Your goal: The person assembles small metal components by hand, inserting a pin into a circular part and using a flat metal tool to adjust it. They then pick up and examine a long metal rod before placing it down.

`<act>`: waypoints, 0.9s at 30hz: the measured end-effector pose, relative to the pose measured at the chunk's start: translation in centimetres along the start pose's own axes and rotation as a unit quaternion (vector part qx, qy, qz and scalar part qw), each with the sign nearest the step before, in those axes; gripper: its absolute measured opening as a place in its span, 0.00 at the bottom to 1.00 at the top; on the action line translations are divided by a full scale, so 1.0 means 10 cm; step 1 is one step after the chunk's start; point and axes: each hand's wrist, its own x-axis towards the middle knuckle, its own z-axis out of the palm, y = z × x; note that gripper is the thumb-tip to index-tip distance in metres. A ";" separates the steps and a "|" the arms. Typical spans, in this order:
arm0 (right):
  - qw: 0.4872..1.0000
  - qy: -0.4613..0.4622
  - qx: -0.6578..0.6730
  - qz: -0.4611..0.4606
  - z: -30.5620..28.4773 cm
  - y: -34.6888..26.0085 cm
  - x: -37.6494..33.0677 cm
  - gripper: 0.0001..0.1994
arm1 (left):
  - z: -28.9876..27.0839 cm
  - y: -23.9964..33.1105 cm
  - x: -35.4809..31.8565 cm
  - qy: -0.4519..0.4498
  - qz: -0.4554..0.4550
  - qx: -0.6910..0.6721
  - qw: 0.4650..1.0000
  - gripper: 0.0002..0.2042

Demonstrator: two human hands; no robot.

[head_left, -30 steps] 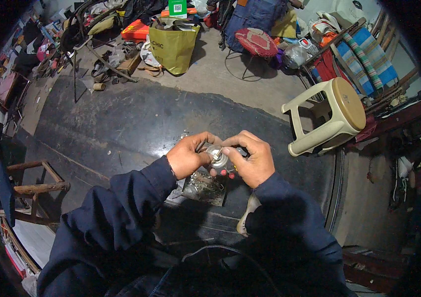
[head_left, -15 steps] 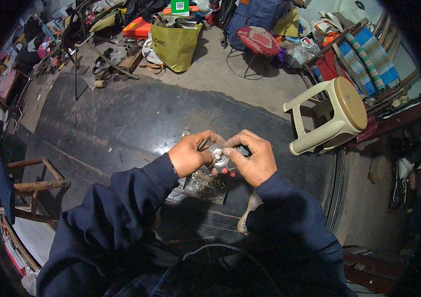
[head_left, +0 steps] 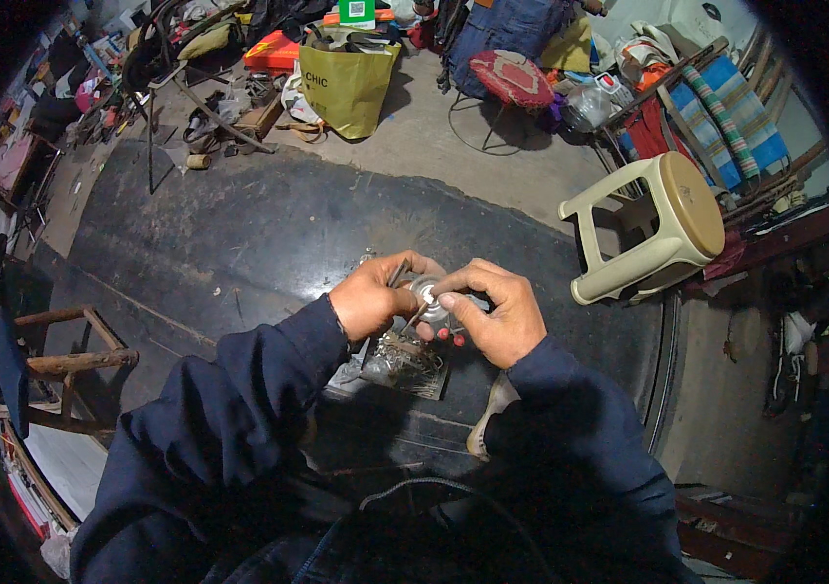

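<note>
In front of me, my left hand [head_left: 370, 297] is closed around the edge of a small round silvery part [head_left: 425, 289]. A thin dark metal piece [head_left: 399, 273] shows by its forefinger. From the other side my right hand [head_left: 504, 310] pinches at the same round part, thumb and forefinger close to its middle. Two small red tips [head_left: 450, 337] stick out just under the part; what they belong to is hidden. Below the hands lies a heap of small shiny metal pieces [head_left: 409, 360] on a flat sheet or tray, partly covered by my left hand and sleeve.
Dark matting [head_left: 239, 224] covers the floor. A cream plastic stool [head_left: 619, 277] lies tipped over at the right. A wooden frame [head_left: 83, 365] stands at the left. Farther off are a yellow-green bag [head_left: 348, 92], a red-topped round stool [head_left: 510, 80] and piled clutter.
My right fingers have shifted slightly on the round part, and its bright face shows more. The left hand has moved only a little.
</note>
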 end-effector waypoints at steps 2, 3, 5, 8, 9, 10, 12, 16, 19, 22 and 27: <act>1.000 -0.005 0.001 0.001 0.00 -0.01 0.00 0.06 | 0.00 0.02 -0.01 0.007 -0.009 0.001 1.000 0.19; 1.000 -0.006 0.001 -0.005 -0.01 -0.01 0.00 0.06 | 0.00 0.04 -0.02 0.005 -0.014 0.002 1.000 0.19; 1.000 -0.007 0.001 -0.012 0.00 -0.01 0.00 0.08 | 0.00 0.08 -0.04 0.004 -0.026 0.004 1.000 0.20; 1.000 -0.015 0.011 0.000 0.03 -0.01 -0.02 0.11 | 0.02 0.13 -0.05 0.022 -0.021 0.007 1.000 0.20; 0.999 -0.026 0.021 0.015 0.03 -0.01 -0.02 0.13 | 0.03 0.14 -0.05 0.028 -0.029 0.006 0.999 0.20; 0.998 -0.039 0.032 0.042 0.04 -0.01 -0.03 0.14 | 0.03 0.14 -0.06 0.036 -0.040 0.008 0.999 0.19; 0.999 -0.027 -0.017 -0.021 0.06 -0.01 -0.03 0.15 | 0.04 0.14 -0.06 0.043 -0.048 -0.004 0.998 0.19; 1.000 0.006 -0.027 -0.005 0.13 -0.04 -0.06 0.12 | -0.02 0.16 -0.03 0.039 -0.063 -0.025 0.997 0.18; 0.996 0.043 0.032 0.073 0.16 -0.06 -0.05 0.10 | -0.01 0.15 -0.04 0.072 -0.066 -0.037 0.994 0.19; 0.980 0.036 0.070 0.185 0.13 -0.04 -0.06 0.11 | 0.01 0.15 -0.04 0.113 -0.051 -0.048 0.991 0.19; 0.938 -0.032 0.260 0.228 0.29 0.01 -0.08 0.10 | 0.01 0.15 -0.04 0.123 -0.008 -0.047 0.991 0.18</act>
